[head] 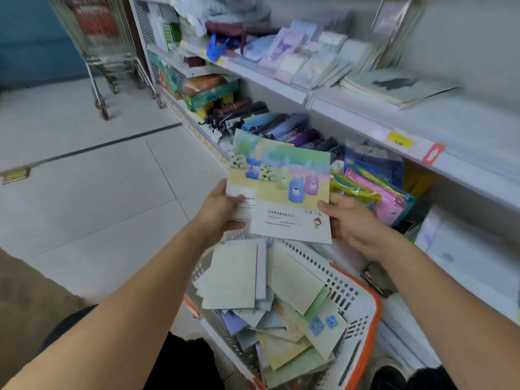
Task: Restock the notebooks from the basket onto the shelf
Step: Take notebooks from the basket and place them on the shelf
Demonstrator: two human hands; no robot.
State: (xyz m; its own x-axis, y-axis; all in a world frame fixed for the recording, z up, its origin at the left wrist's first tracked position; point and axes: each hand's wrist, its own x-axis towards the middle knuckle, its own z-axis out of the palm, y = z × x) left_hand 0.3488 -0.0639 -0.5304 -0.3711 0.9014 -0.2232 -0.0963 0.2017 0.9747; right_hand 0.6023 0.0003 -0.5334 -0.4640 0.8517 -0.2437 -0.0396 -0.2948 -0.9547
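Both hands, left hand [222, 209] and right hand [349, 220], grip one notebook [281, 190] by its near corners above the basket [365, 313]. Keep it flat and lay it squarely onto the stacks on the far shelf [351, 119].

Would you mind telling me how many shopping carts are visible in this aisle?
1: a metal cart stands on the floor at the top left, beside the shelf end. Others may be nested in it; blur hides that.

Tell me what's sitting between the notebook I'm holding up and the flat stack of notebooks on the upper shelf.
In the head view, between the held notebook and the shelf stack, lie folded umbrellas and the white shelf edge with its price tags.
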